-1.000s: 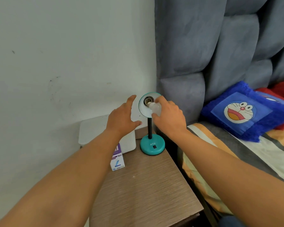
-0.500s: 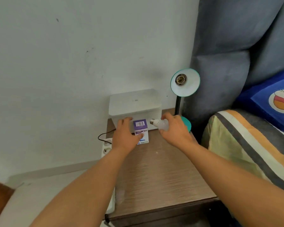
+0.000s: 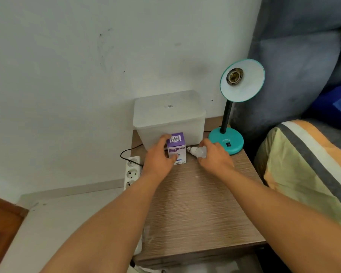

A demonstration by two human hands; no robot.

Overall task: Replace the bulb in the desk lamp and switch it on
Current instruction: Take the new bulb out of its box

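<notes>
A teal desk lamp [image 3: 226, 142] stands at the back right of the wooden bedside table [image 3: 201, 209]. Its shade [image 3: 244, 83] faces me and the socket [image 3: 234, 76] inside is bare. My right hand [image 3: 215, 156] holds a white bulb [image 3: 197, 151] low over the table, its screw cap pointing left. My left hand [image 3: 159, 158] grips a small purple and white bulb box [image 3: 176, 146] standing upright just left of the bulb. A black switch [image 3: 228, 144] sits on the lamp's base.
A white lidded plastic box [image 3: 169, 117] stands behind the bulb box against the wall. A white power strip [image 3: 132, 170] with a black cord hangs at the table's left edge. A bed with a striped cover [image 3: 307, 170] and a grey padded headboard [image 3: 295, 56] border the right.
My right hand took the bulb out of the lamp's socket and brought it down to the table. My left hand dropped from the shade onto the bulb box. The view tilted down.
</notes>
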